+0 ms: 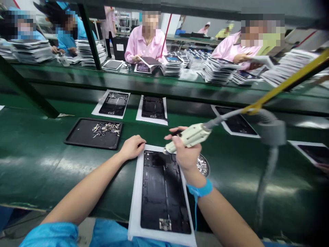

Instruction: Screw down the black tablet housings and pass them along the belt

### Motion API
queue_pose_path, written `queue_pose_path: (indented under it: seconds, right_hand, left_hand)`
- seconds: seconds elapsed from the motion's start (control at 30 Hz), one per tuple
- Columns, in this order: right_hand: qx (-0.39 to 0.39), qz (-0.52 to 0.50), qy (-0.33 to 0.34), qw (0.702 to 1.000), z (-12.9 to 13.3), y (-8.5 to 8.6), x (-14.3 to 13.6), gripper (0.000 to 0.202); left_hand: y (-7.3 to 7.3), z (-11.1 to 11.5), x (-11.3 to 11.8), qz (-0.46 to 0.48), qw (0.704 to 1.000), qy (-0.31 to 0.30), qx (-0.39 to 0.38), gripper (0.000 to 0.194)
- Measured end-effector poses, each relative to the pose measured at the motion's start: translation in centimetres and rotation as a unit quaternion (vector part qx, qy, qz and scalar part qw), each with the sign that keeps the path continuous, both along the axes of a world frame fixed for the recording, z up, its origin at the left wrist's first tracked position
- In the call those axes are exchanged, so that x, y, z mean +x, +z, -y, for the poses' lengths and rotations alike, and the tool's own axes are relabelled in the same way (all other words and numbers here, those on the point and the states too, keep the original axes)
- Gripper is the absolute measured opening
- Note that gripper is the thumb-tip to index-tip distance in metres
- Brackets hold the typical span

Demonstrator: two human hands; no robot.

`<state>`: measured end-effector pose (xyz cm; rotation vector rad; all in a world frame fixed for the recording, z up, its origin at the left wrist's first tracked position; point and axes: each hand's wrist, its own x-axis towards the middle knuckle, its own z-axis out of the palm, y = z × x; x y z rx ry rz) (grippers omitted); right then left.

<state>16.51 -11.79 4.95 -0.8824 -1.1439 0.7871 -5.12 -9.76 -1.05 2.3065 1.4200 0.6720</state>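
Pale-green tool [194, 135] gripped in right hand [188, 155] may gouge panel [155, 192] if half-curled left hand [131, 147], hold unclear, slips.

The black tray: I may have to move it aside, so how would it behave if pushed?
The black tray would probably keep its shape, since it looks straight-edged. Lying flat on the green bench, it seems unlikely to tip. The loose small parts heaped toward one side might slide if it is jerked.

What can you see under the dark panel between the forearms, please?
A white sheet shows past the left, right and near edges of the dark panel. Whatever lies directly beneath the panel's middle is covered.
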Motion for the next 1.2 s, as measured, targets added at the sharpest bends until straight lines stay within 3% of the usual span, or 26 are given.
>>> queue_pose_path:
  seconds: [0.1, 0.27, 0.37, 0.47, 0.57, 0.7, 0.9, 1.2]
  right_hand:
    - [0.028, -0.005, -0.083, 0.996, 0.6, 0.1, 4.2, 0.025]
    - [0.021, 0.003, -0.123, 0.992, 1.5, -1.0, 8.1, 0.022]
    - [0.019, 0.025, -0.13, 0.991, 1.9, -1.3, 8.5, 0.02]
    - [0.017, 0.04, -0.125, 0.991, 2.1, -1.3, 8.3, 0.02]
    - [0.009, 0.041, -0.131, 0.991, 2.1, -1.2, 8.2, 0.02]
    - [-0.003, 0.033, -0.139, 0.99, 1.9, -1.4, 8.5, 0.021]
    - [-0.004, 0.042, -0.142, 0.989, 1.8, -1.7, 8.5, 0.022]
    - [-0.004, 0.053, -0.141, 0.989, 1.8, -1.7, 8.4, 0.023]
  left_hand:
    - [0.4, 0.1, 1.1, -0.033, 0.999, -0.002, 0.018, 0.024]
    - [2.1, -0.6, 4.3, -0.107, 0.993, -0.011, -0.048, 0.031]
    - [2.9, -1.5, 5.2, -0.128, 0.981, -0.056, -0.132, 0.018]
    - [3.0, -2.8, 5.2, -0.138, 0.98, -0.094, -0.11, 0.021]
    - [2.5, -4.4, 4.6, -0.136, 0.988, -0.055, -0.037, 0.022]
    - [1.4, -6.1, 3.9, -0.088, 0.996, 0.006, -0.006, 0.024]
    - [0.2, -6.3, 3.4, -0.039, 0.999, 0.001, 0.014, 0.024]
    - [0.2, -6.1, 3.4, -0.027, 1.0, 0.005, 0.014, 0.024]
